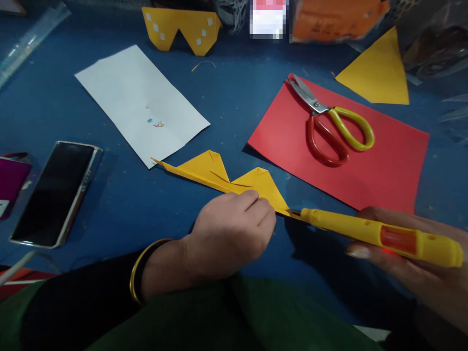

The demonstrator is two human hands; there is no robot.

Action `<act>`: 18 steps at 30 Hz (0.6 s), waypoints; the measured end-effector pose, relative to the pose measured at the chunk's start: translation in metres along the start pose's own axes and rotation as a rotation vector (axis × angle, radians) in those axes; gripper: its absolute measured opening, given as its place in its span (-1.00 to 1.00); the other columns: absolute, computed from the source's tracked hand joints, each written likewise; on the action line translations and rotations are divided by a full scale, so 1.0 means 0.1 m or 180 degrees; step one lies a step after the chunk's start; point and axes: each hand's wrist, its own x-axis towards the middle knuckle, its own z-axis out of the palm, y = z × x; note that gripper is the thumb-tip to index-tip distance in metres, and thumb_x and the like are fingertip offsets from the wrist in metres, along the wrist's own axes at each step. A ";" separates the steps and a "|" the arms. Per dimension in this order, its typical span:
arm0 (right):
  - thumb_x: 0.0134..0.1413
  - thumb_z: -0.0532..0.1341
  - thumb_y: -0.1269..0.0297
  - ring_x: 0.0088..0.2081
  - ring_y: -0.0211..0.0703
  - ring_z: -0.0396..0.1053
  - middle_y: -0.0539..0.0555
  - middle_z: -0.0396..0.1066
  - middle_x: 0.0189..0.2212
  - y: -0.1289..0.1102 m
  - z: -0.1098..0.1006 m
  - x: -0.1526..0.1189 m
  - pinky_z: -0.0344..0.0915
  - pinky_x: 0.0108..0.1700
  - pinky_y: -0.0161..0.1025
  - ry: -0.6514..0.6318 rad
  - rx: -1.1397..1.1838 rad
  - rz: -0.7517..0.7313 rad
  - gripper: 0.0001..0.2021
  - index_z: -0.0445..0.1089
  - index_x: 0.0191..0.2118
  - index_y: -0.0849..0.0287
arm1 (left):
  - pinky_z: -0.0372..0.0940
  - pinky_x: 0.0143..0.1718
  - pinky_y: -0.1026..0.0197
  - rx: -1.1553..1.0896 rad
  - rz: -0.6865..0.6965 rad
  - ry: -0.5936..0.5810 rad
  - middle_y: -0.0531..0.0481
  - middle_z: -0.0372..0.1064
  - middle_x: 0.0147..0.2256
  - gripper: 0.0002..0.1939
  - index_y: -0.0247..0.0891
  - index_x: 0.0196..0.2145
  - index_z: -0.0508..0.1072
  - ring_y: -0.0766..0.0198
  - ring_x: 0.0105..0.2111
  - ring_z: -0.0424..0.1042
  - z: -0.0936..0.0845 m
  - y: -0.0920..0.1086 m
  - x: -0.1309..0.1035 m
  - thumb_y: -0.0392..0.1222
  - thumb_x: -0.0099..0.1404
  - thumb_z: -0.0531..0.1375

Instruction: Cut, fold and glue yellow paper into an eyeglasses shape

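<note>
My left hand (234,234) is closed, its fingers curled on the lower edge of a folded yellow sheet (256,183). This sheet has two pointed peaks, with a narrow fold along its lower edge. In my right hand (398,273) lies a yellow pen-like tool (340,226) with a dark pointed tip and a red window that glows. The tip meets the right end of the folded sheet, near the corner. What my left fingertips do under the hand is hidden.
Scissors (316,105) with red and yellow handles rest on a red sheet (387,165). A white sheet (135,92), a phone (54,195) and a purple item (12,183) lie left. Farther back are a notched yellow piece (164,36), a yellow triangle (380,73) and an orange packet (336,19).
</note>
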 end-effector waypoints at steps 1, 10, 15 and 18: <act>-0.23 0.37 -0.23 -0.64 -0.05 0.43 0.00 0.51 -0.58 0.01 0.00 -0.03 0.36 -0.71 -0.22 -0.0090 0.0251 0.0143 -0.64 0.48 -0.49 -0.06 | 0.39 -0.39 0.18 0.0005 0.0009 -0.0012 -0.09 0.52 -0.33 -0.72 -0.34 -0.32 0.55 0.23 -0.37 0.46 0.00 0.00 0.00 -0.45 0.39 0.04; -0.22 0.43 -0.01 -0.58 -0.07 0.42 -0.08 0.50 -0.52 -0.06 0.03 -0.15 0.42 -0.64 -0.25 -0.0031 0.0913 0.0578 -0.74 0.46 -0.36 -0.14 | 0.37 -0.40 0.17 -0.0001 0.0015 -0.0003 -0.08 0.52 -0.34 -0.73 -0.34 -0.31 0.56 0.21 -0.36 0.47 0.00 0.00 0.01 -0.45 0.39 0.06; -0.17 0.40 0.15 -0.56 -0.04 0.42 -0.06 0.50 -0.51 -0.07 0.01 -0.10 0.44 -0.60 -0.21 -0.0319 0.0928 0.0597 -0.82 0.44 -0.36 -0.08 | 0.38 -0.38 0.17 -0.0011 -0.0004 -0.0020 -0.08 0.53 -0.33 -0.74 -0.34 -0.29 0.56 0.21 -0.35 0.47 -0.01 0.00 0.02 -0.44 0.39 0.07; -0.18 0.40 0.17 -0.59 -0.05 0.36 -0.05 0.45 -0.55 -0.08 0.02 -0.11 0.38 -0.66 -0.22 -0.0332 0.0900 0.0618 -0.82 0.41 -0.41 -0.06 | 0.36 -0.41 0.17 -0.0023 -0.0001 0.0021 -0.08 0.54 -0.32 -0.74 -0.34 -0.29 0.57 0.20 -0.36 0.47 -0.02 0.01 0.02 -0.45 0.37 0.08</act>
